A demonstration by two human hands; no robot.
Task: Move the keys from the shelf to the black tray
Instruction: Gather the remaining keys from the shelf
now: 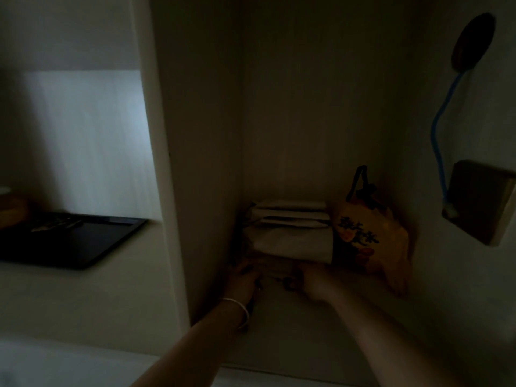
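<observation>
Both my hands reach into the dim shelf (279, 331). My left hand (241, 280) and right hand (312, 283) close on the keys (275, 279), strung crosswise between them before the folded cloths (290, 233); their pointing direction is unreadable. The black tray (83, 247) lies well left.

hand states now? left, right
Left hand: on the shelf, fingers curled; grasp cannot be told, too dark.
Right hand: curled around something small and dark, maybe keys; cannot be told.
</observation>
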